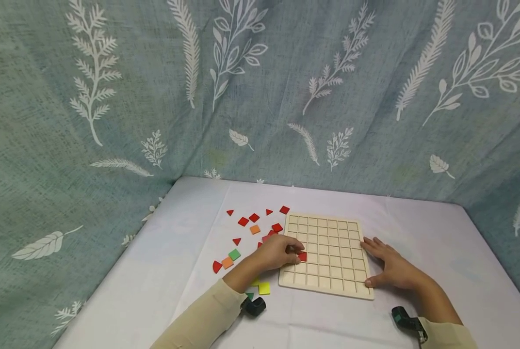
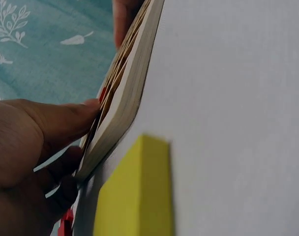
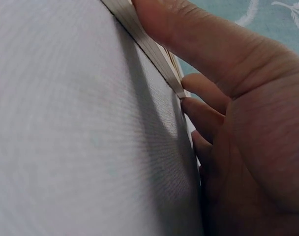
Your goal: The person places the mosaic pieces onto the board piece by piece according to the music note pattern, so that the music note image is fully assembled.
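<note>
A wooden grid board (image 1: 330,252) with raised square cells lies flat on the table. At its left side my left hand (image 1: 279,251) has thumb and forefinger at a red square tile (image 1: 302,256), pinching it down at one of the cells. In the left wrist view the thumb tip meets that red tile (image 2: 103,93), seen edge-on above the board's side (image 2: 125,98). My right hand (image 1: 391,266) rests along the board's right edge, thumb near the front corner and fingers stretched farther back. The right wrist view shows its thumb (image 3: 203,39) over the board's edge (image 3: 149,51).
Left of the board lie several loose pieces: red squares (image 1: 243,221), red triangles (image 1: 236,241), a red quarter-round piece (image 1: 217,266), orange squares (image 1: 254,230), a green square (image 1: 235,254) and a yellow square (image 1: 264,288). A patterned curtain (image 1: 260,97) hangs behind the table.
</note>
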The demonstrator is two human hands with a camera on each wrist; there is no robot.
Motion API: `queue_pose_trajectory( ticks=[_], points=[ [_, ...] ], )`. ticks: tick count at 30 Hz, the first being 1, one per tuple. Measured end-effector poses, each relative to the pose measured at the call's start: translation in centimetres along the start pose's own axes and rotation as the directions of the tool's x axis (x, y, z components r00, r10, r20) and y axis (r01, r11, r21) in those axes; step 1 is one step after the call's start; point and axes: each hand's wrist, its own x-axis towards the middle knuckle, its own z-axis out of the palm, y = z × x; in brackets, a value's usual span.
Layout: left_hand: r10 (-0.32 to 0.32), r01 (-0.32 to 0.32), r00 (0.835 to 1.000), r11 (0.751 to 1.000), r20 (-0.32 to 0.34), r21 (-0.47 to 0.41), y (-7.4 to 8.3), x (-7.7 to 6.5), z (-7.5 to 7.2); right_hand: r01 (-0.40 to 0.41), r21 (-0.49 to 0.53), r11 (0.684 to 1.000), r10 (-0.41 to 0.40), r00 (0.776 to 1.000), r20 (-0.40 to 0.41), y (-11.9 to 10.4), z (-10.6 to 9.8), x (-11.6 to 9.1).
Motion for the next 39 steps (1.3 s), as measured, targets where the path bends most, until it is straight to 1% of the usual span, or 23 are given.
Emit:
queue_pose_trajectory(
  ticks=[6, 11, 16, 22, 26, 30, 39],
  points=[
    [0.014, -0.014, 1.0, 1.0, 0.005, 0.018, -0.4, -0.7, -0.8, -0.003, -0.004, 1.0, 0.003, 1.0, 0.001, 0.2, 0.3, -0.1],
    [0.001, 0.0, 1.0, 0.999, -0.005, 0.05, -0.7, -1.7, -2.0, 0.003, -0.015, 1.0, -0.003, 1.0, -0.011, 0.6, 0.3, -0.3],
    [-0.019, 0.018, 1.0, 0.996, 0.002, 0.082, -1.1, -3.1, -3.2, 0.007, -0.007, 1.0, -0.007, 1.0, -0.011, 0.6, 0.4, -0.2],
    [-0.008, 0.007, 1.0, 0.996, 0.012, 0.091, -1.8, -4.9, -4.5, 0.009, -0.007, 1.0, -0.009, 1.0, -0.01, 0.6, 0.5, -0.2],
    [-0.031, 0.029, 0.999, 0.993, 0.015, 0.118, -2.1, -5.9, -5.3, 0.012, -0.012, 1.0, -0.012, 1.0, -0.01, 0.6, 0.5, -0.2],
    [-0.058, 0.056, 0.998, 0.989, 0.015, 0.134, -2.6, -6.5, -6.0, 0.005, -0.013, 1.0, -0.005, 1.0, -0.004, 0.5, 0.5, -0.2],
    [-0.083, 0.079, 0.996, 0.987, 0.021, 0.139, -3.7, -7.4, -7.2, 0.0, -0.024, 1.0, 0.0, 1.0, -0.006, 0.3, 0.3, -0.2]
  ],
)
